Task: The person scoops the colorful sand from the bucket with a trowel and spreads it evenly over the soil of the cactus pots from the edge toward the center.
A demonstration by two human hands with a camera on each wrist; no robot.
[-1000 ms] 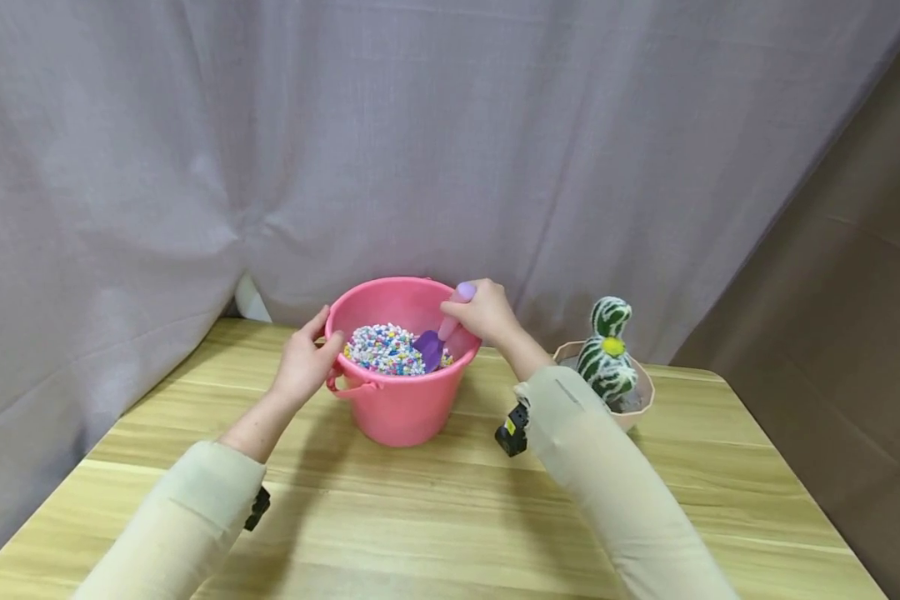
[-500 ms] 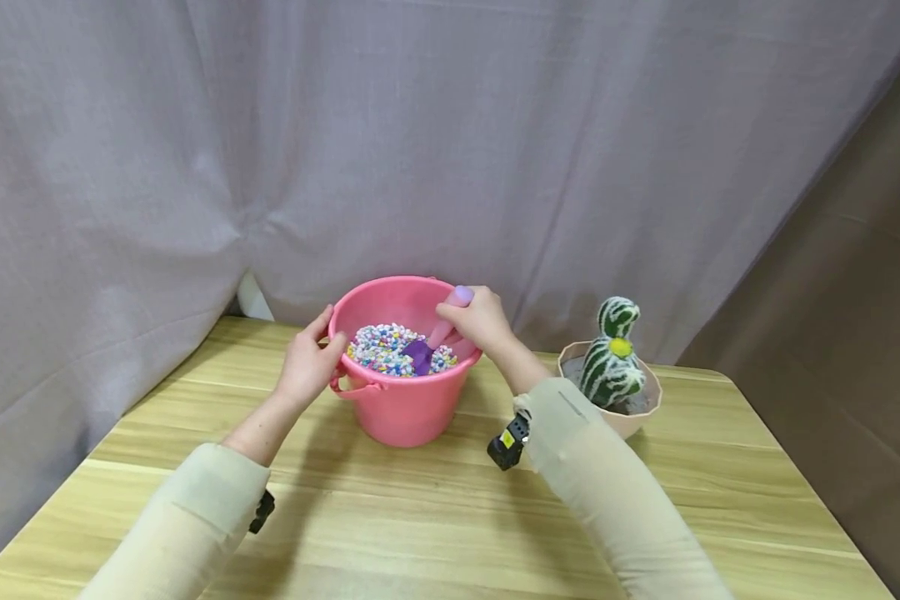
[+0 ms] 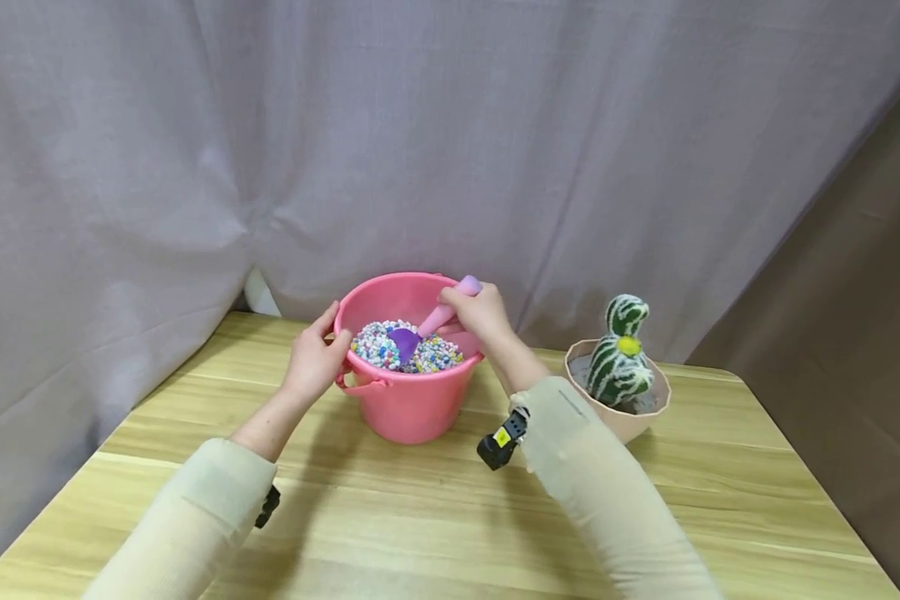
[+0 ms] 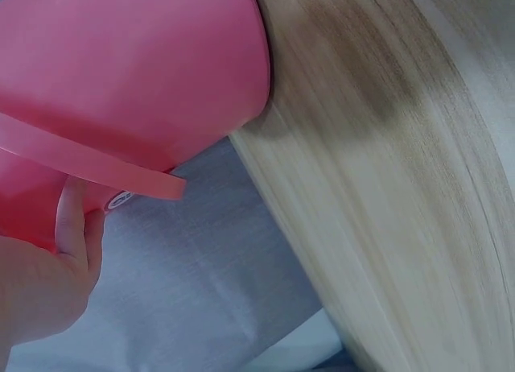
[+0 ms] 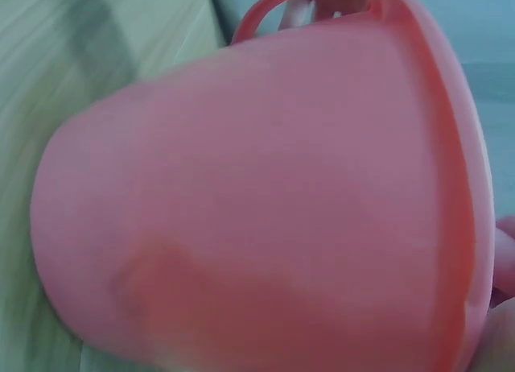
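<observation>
A person's right hand [image 3: 480,312], at the center of the head view, grips the pink handle of a small purple scoop [image 3: 405,340], fingers curled round it, its blade lying on the multicoloured pebbles [image 3: 431,357] that fill a pink bucket [image 3: 408,412]. The left hand [image 3: 315,360] is wrapped round the bucket's near-left rim, thumb over the edge, just above the drooping carry handle [image 3: 360,385]. The bucket stands on a pale wood table [image 3: 420,533], center frame, against a grey curtain [image 3: 345,125]. At center right, apart from the bucket, a striped green-and-white cactus [image 3: 621,354] with a yellow spot sits in a faceted beige pot [image 3: 648,417].

To scoop well, the blade likely needs to be driven down into the pebbles at a shallow angle, then levelled before lifting so nothing rolls off; the left hand's hold on the rim should stop the light bucket from sliding or tipping toward the push. A modest load looks wiser than a heaped 1.

In the left wrist view the bucket's wall [image 4: 137,66] fills the upper left and the fingers [image 4: 76,227] press against it beside the carry handle; a small oval mark there is too blurred to read. The right wrist view shows only the bucket's side [image 5: 257,211], blurred. A yellow tag on the black wrist camera [image 3: 498,440] cannot be read. No other writing or brand shows.
</observation>
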